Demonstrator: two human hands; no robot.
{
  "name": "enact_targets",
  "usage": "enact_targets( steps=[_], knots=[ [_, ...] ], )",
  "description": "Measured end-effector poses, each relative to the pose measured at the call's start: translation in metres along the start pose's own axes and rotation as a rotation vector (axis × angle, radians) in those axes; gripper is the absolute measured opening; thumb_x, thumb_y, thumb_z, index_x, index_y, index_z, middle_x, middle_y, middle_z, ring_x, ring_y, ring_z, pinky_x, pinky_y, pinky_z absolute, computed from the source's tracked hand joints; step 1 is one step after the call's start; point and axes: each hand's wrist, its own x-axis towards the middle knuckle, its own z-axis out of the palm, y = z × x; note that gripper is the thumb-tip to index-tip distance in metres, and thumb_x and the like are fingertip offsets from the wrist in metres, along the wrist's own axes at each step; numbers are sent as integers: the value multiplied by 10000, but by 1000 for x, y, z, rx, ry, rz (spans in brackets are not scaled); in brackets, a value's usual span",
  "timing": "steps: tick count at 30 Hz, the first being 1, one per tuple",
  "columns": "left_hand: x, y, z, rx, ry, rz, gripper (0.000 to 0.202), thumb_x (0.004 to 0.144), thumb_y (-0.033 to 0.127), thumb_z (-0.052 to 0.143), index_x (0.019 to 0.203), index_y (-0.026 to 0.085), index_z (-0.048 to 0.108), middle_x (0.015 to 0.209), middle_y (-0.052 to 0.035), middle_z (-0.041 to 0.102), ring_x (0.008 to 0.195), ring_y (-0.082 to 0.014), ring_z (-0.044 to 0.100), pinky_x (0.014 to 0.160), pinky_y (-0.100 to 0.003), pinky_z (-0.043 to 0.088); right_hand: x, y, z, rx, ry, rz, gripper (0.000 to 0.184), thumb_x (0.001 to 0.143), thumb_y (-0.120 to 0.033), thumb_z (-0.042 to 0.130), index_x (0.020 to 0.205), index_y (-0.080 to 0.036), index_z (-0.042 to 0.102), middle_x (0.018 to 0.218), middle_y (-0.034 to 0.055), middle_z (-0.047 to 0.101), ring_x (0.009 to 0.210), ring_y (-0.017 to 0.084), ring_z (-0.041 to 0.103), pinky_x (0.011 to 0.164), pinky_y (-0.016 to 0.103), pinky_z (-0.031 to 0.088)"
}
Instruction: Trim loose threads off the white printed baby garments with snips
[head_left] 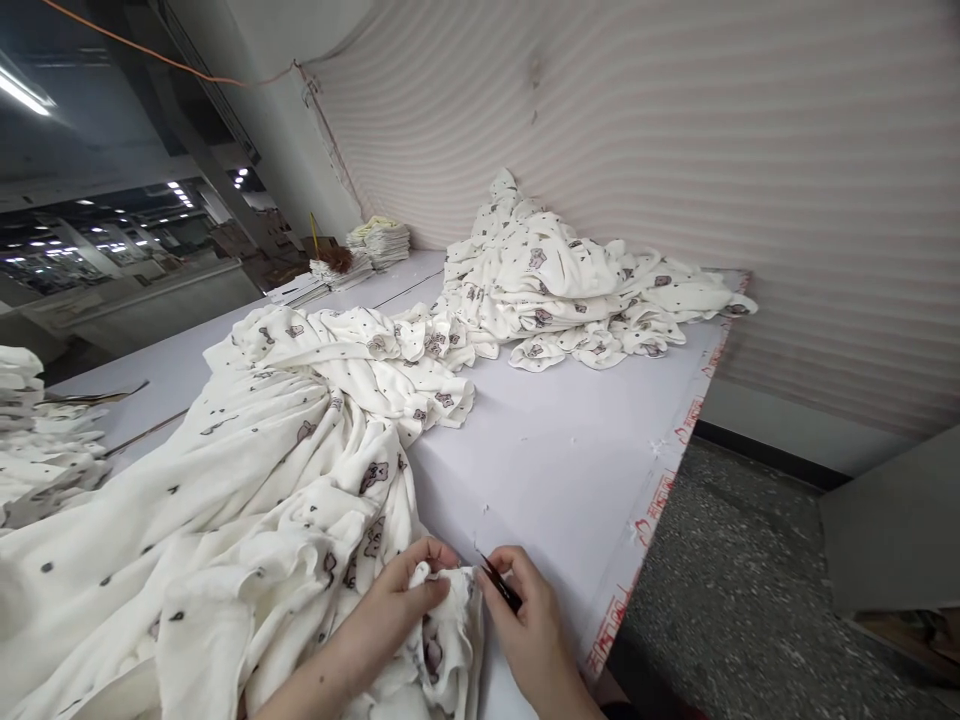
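Observation:
A white garment (277,450) printed with bears and small dark dots spreads in loose folds over the left and front of the table (517,450). My left hand (409,590) pinches its gathered edge between thumb and fingers. Just to the right, my right hand (525,610) is closed round small dark thread snips (501,583), their pointed tip angled up and left. Its fingertips are close to the fabric edge; I cannot tell whether they touch it. The garment's lower part runs out of view at the bottom.
A heap of matching garments (555,270) lies at the table's far end, by a striped hanging cloth (637,130). Folded stacks (379,243) stand at the back left. More white fabric (45,440) is at the left edge. Speckled floor (727,560) lies beyond the right table edge.

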Motion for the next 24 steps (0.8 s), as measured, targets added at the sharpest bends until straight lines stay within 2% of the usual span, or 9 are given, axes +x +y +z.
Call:
enact_targets(
  steps=[3, 5, 7, 10, 13, 15, 18, 21, 24],
  knots=[
    [1, -4, 0, -48, -12, 25, 184, 767, 323, 607, 921, 225, 586, 842, 37, 537, 789, -173, 513, 744, -259, 388, -7, -5, 1, 23, -35, -57, 149, 862, -258, 589, 995, -217, 640, 948, 52, 697, 886, 210, 654, 771, 258, 499],
    [3, -7, 0, -28, -44, 68, 175, 786, 316, 599, 934, 223, 599, 866, 24, 570, 842, -191, 544, 782, -274, 404, -10, -5, 3, 42, -53, -34, 167, 840, -257, 624, 998, -213, 659, 955, 58, 709, 890, 219, 656, 789, 271, 502],
    [4, -8, 1, 74, -36, 133, 165, 795, 284, 593, 941, 213, 626, 905, 1, 613, 915, -216, 567, 843, -294, 407, -9, -4, 7, 97, -76, 32, 136, 875, -294, 590, 927, -192, 664, 861, 47, 708, 798, 199, 648, 716, 252, 501],
    [6, -10, 3, 199, 0, 183, 160, 817, 246, 568, 938, 203, 664, 939, -29, 674, 964, -236, 592, 898, -316, 404, -7, -1, 11, 146, -95, 82, 254, 935, -350, 498, 811, -172, 630, 713, 8, 645, 674, 156, 583, 606, 213, 456],
    [7, -13, 5, 209, -12, 170, 217, 830, 275, 584, 1001, 201, 695, 1035, -57, 710, 1024, -260, 605, 933, -340, 404, -7, 2, 11, 23, -69, 3, 311, 965, -349, 426, 770, -173, 592, 650, -9, 585, 612, 138, 533, 552, 204, 412],
    [8, -13, 7, 206, -27, 159, 252, 813, 306, 623, 1020, 194, 714, 1060, -71, 721, 1042, -278, 612, 938, -352, 412, -8, 3, 9, -61, -53, -64, 296, 966, -311, 404, 783, -174, 591, 665, 4, 596, 615, 146, 547, 568, 217, 407],
    [10, -13, 11, 184, -31, 160, 228, 784, 325, 657, 935, 176, 741, 985, -74, 742, 997, -282, 632, 920, -349, 427, -8, 0, 5, -180, -47, -137, 176, 911, -217, 451, 857, -174, 613, 759, 46, 655, 706, 194, 613, 650, 260, 412],
    [11, -10, 14, 152, -2, 164, 215, 767, 361, 669, 836, 165, 725, 878, -54, 734, 923, -264, 631, 880, -331, 433, -5, -6, -1, -324, -71, -188, 158, 879, -174, 456, 882, -178, 614, 777, 57, 668, 722, 216, 634, 652, 280, 414],
    [9, -7, 13, 114, 25, 128, 263, 762, 428, 662, 782, 167, 685, 775, -23, 695, 844, -240, 614, 816, -318, 439, -3, -12, -9, -217, -78, -109, 135, 893, -235, 483, 895, -181, 607, 784, 45, 667, 717, 197, 634, 654, 265, 454]
  ],
)
